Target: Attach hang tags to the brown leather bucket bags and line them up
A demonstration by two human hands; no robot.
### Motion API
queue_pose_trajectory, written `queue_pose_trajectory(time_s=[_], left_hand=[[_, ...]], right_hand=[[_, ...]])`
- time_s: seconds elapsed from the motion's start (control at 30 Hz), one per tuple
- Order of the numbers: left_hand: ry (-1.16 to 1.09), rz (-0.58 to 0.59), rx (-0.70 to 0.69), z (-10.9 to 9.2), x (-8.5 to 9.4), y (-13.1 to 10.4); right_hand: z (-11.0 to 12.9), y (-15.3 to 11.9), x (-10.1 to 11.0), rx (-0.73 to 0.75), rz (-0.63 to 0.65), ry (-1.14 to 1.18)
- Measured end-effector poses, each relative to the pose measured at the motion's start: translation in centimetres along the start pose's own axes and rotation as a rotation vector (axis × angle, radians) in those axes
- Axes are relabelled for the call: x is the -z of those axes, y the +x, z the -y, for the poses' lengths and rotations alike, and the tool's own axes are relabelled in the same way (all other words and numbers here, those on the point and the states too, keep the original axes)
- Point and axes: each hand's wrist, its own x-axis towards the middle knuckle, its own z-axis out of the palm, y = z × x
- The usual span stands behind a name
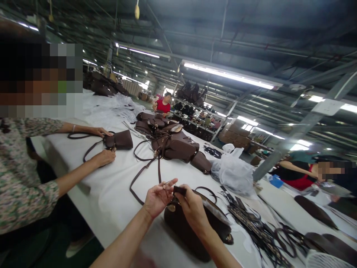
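Close in front of me, a dark brown bag (184, 230) lies on the white-covered table (111, 201), partly hidden under my right forearm. Between thumb and fingers, my right hand (192, 204) pinches a short dark brown leather piece (180, 190) above the bag's upper left end. Just left of it is my left hand (158, 197), palm partly up, its fingertips together around something thin, too small to name. A round gold-coloured ornament (171, 208) shows on the bag below my fingers. A thin brown strap (136, 188) curves over the table beside my left hand.
Several brown bags (178, 147) are piled beyond my hands. At left, a co-worker's hands (104, 158) touch a small brown bag (122, 140). Clear plastic bags (234, 171), dark straps (253, 227) and a white basket (326, 259) lie right. Other people stand farther back.
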Motion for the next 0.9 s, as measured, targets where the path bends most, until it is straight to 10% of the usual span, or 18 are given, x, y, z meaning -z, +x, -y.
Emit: queue_pose_trajectory(time_s=[0.9], left_hand=[[0.358, -0.210, -0.184, 0.5, 2.4, 1.7]], right_hand=[[5.5, 6.1, -1.3, -0.109, 0.517, -0.789]])
